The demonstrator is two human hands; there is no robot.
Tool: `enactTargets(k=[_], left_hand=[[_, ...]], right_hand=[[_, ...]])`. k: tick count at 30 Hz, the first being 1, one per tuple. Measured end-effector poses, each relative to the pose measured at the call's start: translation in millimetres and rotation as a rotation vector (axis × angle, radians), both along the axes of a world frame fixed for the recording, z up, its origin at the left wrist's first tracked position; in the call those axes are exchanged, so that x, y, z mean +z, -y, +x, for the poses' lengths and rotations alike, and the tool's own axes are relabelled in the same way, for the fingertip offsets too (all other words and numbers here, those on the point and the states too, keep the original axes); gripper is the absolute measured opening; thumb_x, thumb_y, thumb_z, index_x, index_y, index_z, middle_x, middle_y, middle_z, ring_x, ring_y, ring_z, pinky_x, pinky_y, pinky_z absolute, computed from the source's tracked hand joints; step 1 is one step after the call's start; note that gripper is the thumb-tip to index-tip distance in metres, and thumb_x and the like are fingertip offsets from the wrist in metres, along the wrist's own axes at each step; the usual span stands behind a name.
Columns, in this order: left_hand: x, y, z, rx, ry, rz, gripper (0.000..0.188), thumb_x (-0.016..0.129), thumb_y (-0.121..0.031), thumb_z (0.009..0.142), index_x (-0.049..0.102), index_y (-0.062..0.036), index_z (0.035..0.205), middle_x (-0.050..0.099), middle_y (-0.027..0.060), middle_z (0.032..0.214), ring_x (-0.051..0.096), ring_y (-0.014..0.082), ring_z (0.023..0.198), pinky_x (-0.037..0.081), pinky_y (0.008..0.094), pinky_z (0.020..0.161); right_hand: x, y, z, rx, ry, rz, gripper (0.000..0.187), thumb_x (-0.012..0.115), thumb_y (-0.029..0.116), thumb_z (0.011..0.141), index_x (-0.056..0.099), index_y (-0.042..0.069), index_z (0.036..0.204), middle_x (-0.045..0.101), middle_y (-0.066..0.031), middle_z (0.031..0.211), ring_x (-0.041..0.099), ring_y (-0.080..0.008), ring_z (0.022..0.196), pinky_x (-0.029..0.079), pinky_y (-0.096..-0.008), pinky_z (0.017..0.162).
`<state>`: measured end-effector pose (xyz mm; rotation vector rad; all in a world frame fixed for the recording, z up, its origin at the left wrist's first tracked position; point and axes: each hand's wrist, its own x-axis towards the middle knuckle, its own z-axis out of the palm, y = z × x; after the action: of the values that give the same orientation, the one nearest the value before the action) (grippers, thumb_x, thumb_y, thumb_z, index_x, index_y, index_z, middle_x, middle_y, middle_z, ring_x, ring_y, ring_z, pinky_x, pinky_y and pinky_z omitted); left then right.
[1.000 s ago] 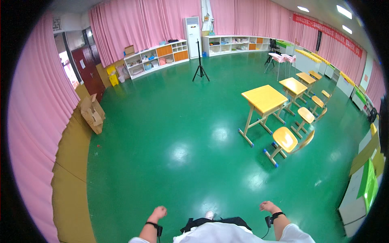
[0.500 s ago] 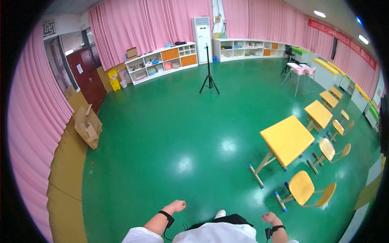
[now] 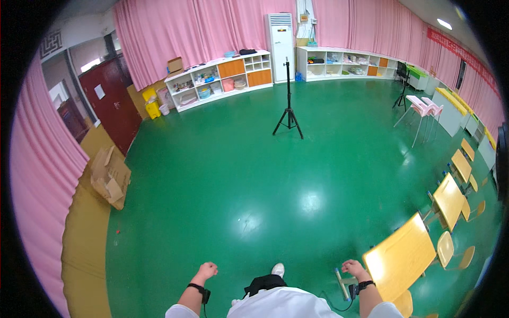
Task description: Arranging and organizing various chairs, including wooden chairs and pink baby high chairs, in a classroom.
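My left hand (image 3: 207,270) hangs low at the bottom of the view, its fingers curled in and nothing in it. It is over bare green floor (image 3: 254,180). My right hand (image 3: 352,266) is also curled shut and holds nothing. It hangs just left of a yellow table (image 3: 400,257), close to the table's near corner and leg. Both wrists wear dark bands. One white shoe (image 3: 278,269) shows between my hands.
A black tripod (image 3: 288,114) stands mid-floor ahead. White shelves (image 3: 217,79) and a tall white air conditioner (image 3: 281,45) line the pink-curtained back wall. Cardboard boxes (image 3: 110,177) lie at the left, more yellow tables and chairs (image 3: 450,199) at the right, and pink chairs (image 3: 424,108) farther back.
I have walked forward and my view has swung. The yellow table has slid from mid-right to right beside my right hand, and the tripod looks nearer. Both hands stay low and curled.
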<state>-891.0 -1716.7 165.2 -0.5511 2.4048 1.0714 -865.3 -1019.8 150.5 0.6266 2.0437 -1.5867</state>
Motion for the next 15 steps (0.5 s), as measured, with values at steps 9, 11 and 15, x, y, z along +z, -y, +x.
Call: enactTargets(k=[9, 11, 15], left_hand=[[60.8, -275.6, -457.6, -0.806, -0.363, -0.047, 0.026, 0.048, -0.025, 0.081, 0.06, -0.0071, 0.095, 0.063, 0.0154, 0.09, 0.06, 0.0328, 0.085, 0.048, 0.0411, 0.075], [64.0, -326.8, -530.3, -0.879, -0.358, 0.006, 0.026, 0.047, -0.025, 0.081, 0.06, -0.0075, 0.096, 0.063, 0.0159, 0.089, 0.06, 0.0337, 0.085, 0.047, 0.0422, 0.075], [33.0, -374.7, -644.4, -0.986, -0.278, -0.077, 0.026, 0.047, -0.025, 0.08, 0.06, -0.0057, 0.091, 0.063, 0.0179, 0.089, 0.06, 0.0349, 0.085, 0.047, 0.0433, 0.075]], right_hand=[[21.8, -82.0, -154.2, -0.27, 0.098, -0.149, 0.022, 0.046, 0.01, 0.086, 0.055, -0.003, 0.102, 0.064, -0.0143, 0.087, 0.063, -0.0204, 0.073, 0.05, -0.0292, 0.065], [10.0, -114.0, -191.2, -0.305, 0.162, 0.005, 0.023, 0.046, 0.012, 0.086, 0.057, -0.002, 0.101, 0.065, -0.013, 0.086, 0.064, -0.0206, 0.071, 0.05, -0.0284, 0.062], [-22.7, -172.4, -294.8, -0.29, 0.269, -0.036, 0.023, 0.044, 0.013, 0.086, 0.058, -0.001, 0.097, 0.065, -0.0128, 0.086, 0.065, -0.0214, 0.072, 0.048, -0.0284, 0.057]])
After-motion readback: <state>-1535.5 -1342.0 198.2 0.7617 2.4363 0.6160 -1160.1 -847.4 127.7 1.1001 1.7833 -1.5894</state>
